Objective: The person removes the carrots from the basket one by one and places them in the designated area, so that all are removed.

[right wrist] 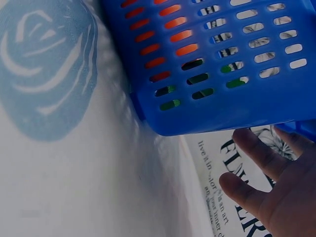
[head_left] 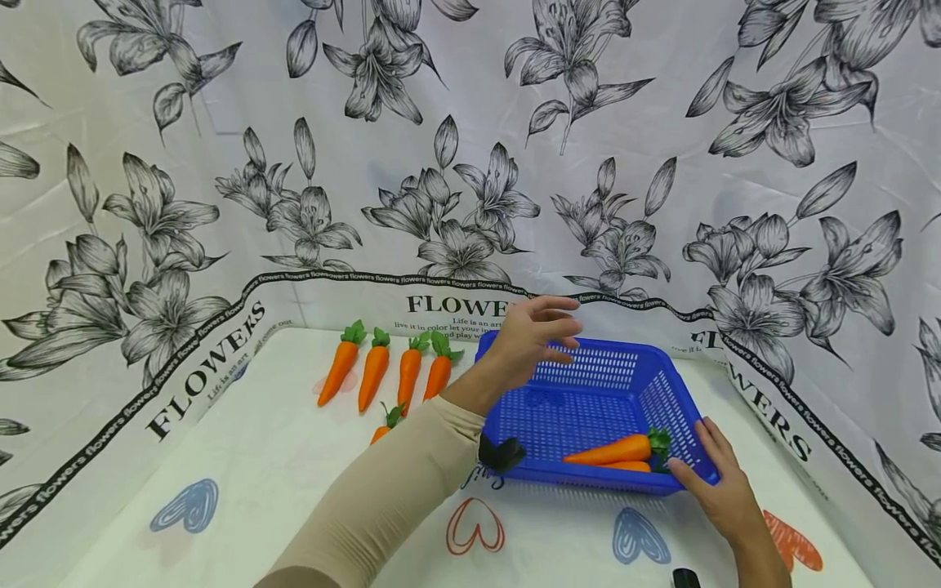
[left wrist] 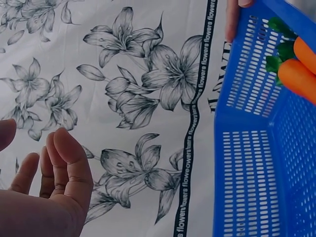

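Note:
My left hand (head_left: 532, 339) hovers over the far left part of a blue plastic basket (head_left: 581, 472). Its fingers are loosely bent and hold nothing; in the left wrist view that hand (left wrist: 61, 182) is beside the basket (left wrist: 247, 182). At the basket's near right corner, my right hand (head_left: 724, 486) holds the rim, thumb over the edge and fingers along the outside. In the right wrist view the fingers (right wrist: 259, 153) meet the rim, and the thumb is hidden. Two orange carrots with green tops, one of them the upper carrot (head_left: 613, 449), lie inside near that corner.
Several more carrots lie on the white tablecloth (head_left: 250, 465) left of the basket, among them the leftmost carrot (head_left: 340, 371) and a nearer carrot (head_left: 382, 431) partly behind my left sleeve (head_left: 397, 482). A flower-printed sheet (head_left: 470, 106) stands behind the table.

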